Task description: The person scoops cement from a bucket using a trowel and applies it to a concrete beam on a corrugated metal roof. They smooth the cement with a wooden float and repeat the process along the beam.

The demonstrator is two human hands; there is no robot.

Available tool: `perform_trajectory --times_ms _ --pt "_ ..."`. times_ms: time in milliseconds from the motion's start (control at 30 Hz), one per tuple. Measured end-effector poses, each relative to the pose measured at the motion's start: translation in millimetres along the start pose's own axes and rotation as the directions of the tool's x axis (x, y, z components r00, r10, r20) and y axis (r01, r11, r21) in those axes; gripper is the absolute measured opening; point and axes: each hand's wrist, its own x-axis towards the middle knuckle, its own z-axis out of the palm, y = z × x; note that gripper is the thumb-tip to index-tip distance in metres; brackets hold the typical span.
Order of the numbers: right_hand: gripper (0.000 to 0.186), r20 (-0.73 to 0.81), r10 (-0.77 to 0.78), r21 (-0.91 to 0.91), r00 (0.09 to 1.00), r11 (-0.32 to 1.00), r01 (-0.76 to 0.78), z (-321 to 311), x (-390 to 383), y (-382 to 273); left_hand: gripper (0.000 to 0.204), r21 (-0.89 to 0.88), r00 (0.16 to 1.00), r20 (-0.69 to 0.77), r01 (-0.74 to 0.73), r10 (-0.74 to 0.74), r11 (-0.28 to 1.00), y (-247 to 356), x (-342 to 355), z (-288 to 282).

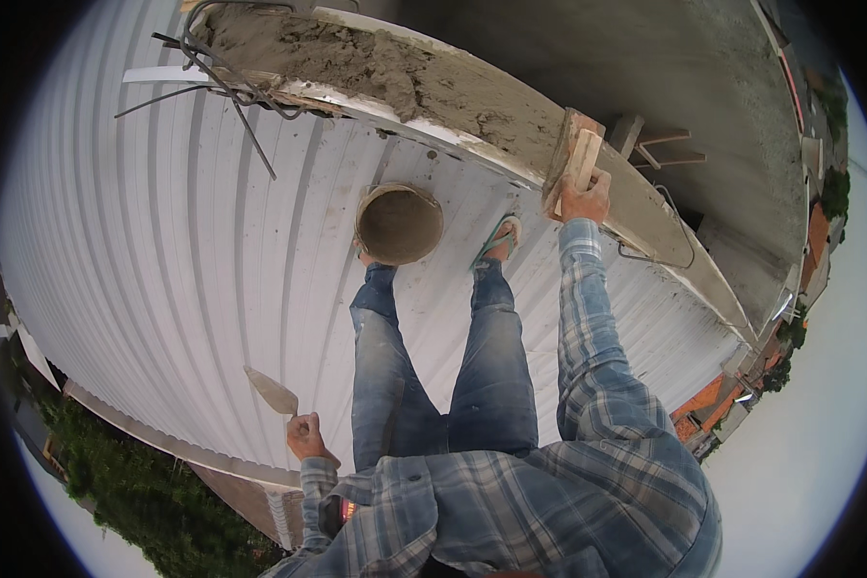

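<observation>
My right hand (586, 198) is closed round the wooden handle of a float (562, 159), whose board rests on the mortar-topped wall (511, 120). To the right of the float the mortar looks smooth; to the left it is rough and lumpy. Low at the left, my left hand (308, 438) grips a trowel (273, 392) with its pointed blade directed up and away from me. A round bucket (399, 223) stands on the ribbed metal roof by my left foot, its inside grey with mortar.
Bent steel bars (246, 96) stick out at the wall's left end, and a thin wire loop (682, 231) stands out from its right part. Wood pieces (660, 149) lie beyond the wall. I stand in sandals on the white ribbed roof (231, 250); trees (135, 482) show past its lower left edge.
</observation>
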Motion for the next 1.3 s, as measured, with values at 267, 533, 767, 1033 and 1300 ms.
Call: perform_trajectory --times_ms 267,533,767,1033,1300 --pt "0.035 -0.027 -0.362 0.181 0.932 0.915 0.361 69 -38 -220 0.020 -0.030 0.996 -0.039 -0.086 0.084 0.996 4 29 -30" --pt "0.038 0.111 -0.528 0.011 0.842 0.848 0.530 2 -81 -137 0.023 -0.118 0.996 -0.078 0.031 -0.041 0.993 -35 50 -21" --pt "0.042 0.234 -0.717 -0.122 0.657 0.649 0.751 40 -70 -171 0.024 -0.046 0.999 -0.048 -0.010 0.008 0.999 -28 39 -30" --pt "0.039 0.104 -0.195 0.071 0.975 0.980 0.188 9 -32 -86 0.024 0.096 0.998 -0.047 0.034 -0.029 0.995 -50 10 -42" --pt "0.041 0.113 -0.296 0.069 0.948 0.955 0.290 70 -39 -165 0.023 0.137 0.999 -0.019 -0.027 0.030 0.990 -45 -2 -36"
